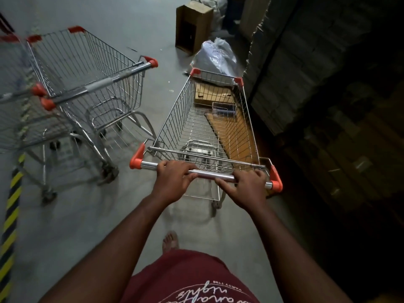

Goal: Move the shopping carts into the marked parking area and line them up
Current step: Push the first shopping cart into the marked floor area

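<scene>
A wire shopping cart [175, 119] with orange corner caps stands right in front of me, its basket empty. My left hand [175, 180] and my right hand [244, 189] both grip its chrome handle bar [209, 174], fingers curled over the bar. A second cart [87, 68] stands to the left, its handle pointing toward the lower left. Part of a third cart [19, 119] shows at the far left edge, close beside the second. Yellow-and-black striped floor tape [11, 211] runs along the lower left.
A cardboard box [193, 27] and a white plastic bag [215, 57] lie on the floor beyond the held cart. Flat cardboard [214, 95] lies under the cart's front. A tall dark stack of cartons [317, 73] lines the right side. Grey concrete floor [72, 226] spreads between the carts.
</scene>
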